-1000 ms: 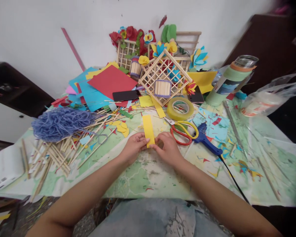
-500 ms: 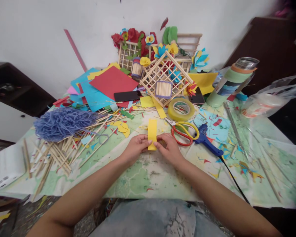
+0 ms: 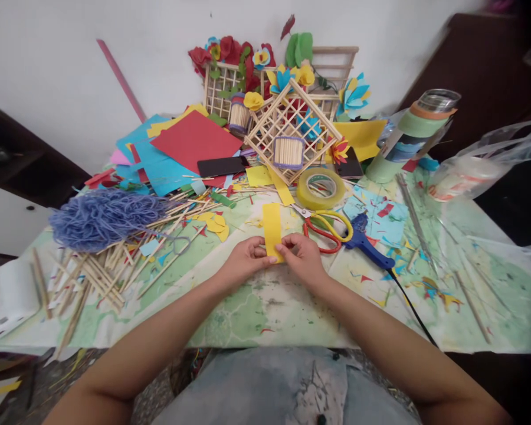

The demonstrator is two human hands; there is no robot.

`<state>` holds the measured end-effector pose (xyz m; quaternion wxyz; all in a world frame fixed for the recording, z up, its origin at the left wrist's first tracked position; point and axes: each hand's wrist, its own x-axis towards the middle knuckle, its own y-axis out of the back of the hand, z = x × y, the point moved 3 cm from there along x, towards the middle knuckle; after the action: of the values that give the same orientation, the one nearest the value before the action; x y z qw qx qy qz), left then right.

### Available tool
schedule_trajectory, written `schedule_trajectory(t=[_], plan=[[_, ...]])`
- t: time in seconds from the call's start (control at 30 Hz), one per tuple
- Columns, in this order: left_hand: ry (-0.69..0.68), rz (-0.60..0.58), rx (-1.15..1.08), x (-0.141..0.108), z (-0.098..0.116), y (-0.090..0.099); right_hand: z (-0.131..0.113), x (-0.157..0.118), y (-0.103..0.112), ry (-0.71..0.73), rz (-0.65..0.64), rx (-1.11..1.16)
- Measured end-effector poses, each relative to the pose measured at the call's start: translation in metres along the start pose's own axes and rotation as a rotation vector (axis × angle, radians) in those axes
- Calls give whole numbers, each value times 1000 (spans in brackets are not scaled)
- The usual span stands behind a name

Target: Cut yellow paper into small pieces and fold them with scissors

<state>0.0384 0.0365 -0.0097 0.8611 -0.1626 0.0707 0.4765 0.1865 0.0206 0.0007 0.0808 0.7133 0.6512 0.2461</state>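
A yellow paper strip (image 3: 272, 225) stands upright between my two hands, above the near middle of the table. My left hand (image 3: 248, 257) pinches its lower left edge between thumb and fingers. From the other side, my right hand (image 3: 301, 257) grips the lower right edge, its thumb lying on the front of the paper. Just beyond my right hand lie scissors (image 3: 325, 230) with red and yellow handles. A blue glue gun (image 3: 371, 248) rests to their right, and a roll of clear yellowish tape (image 3: 304, 192) sits behind them.
Blue yarn (image 3: 106, 219) and scattered wooden sticks (image 3: 101, 274) cover the left side. Behind stand a stick lattice (image 3: 265, 127) with paper flowers, red paper (image 3: 194, 139) and a dark phone (image 3: 221, 166). A green bottle (image 3: 409, 139) and a plastic bag (image 3: 473, 171) stand at right.
The view has shifted slightly. My right thumb has moved a little up and inward on the paper strip, and the strip leans slightly left; both hands still hold it.
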Motion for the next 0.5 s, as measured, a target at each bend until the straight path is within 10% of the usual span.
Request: schedule_trajectory(t=[0.5], plan=[[-26,58,29,-1,4,-4,0,0,-1,-123,22,69]])
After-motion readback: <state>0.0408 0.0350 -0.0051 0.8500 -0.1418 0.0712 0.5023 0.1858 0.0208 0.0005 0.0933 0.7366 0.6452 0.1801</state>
